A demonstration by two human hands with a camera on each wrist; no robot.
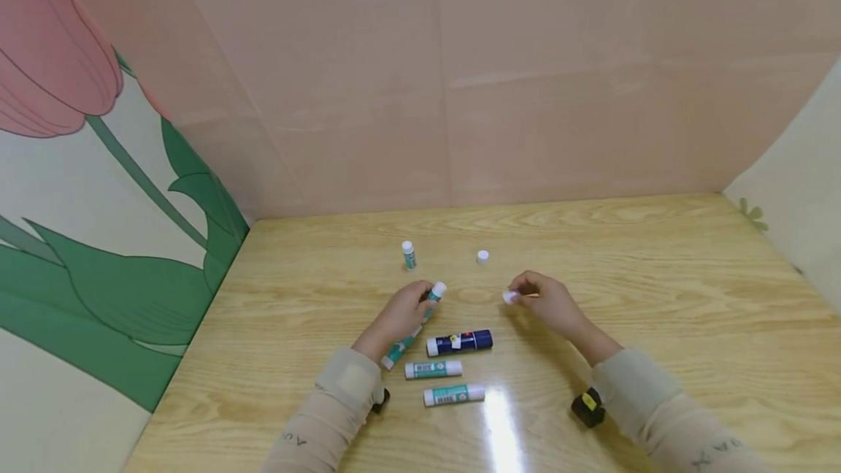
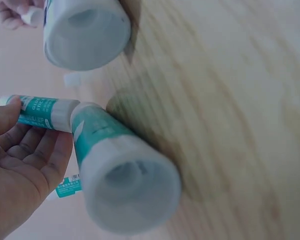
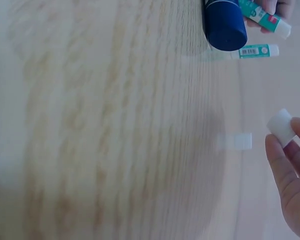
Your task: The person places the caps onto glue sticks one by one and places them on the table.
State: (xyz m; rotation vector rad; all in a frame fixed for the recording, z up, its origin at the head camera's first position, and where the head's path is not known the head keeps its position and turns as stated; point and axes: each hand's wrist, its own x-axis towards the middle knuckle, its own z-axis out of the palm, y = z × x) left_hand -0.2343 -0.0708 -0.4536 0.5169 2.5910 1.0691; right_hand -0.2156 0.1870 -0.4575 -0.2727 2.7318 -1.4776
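My left hand grips a teal glue stick with a white end, thumb on its label. Its lower end lies close to another teal glue stick on the table; whether they touch I cannot tell. Between thumb and fingers, my right hand pinches a small white cap just off the tabletop. A second white cap stands on the table beyond that hand. Farther back on the left, a small teal glue stick stands upright.
Nearer me lie a thick navy glue stick and two teal glue sticks, one above the other. The wooden table ends at a pink backdrop, with a tulip-printed panel on the left.
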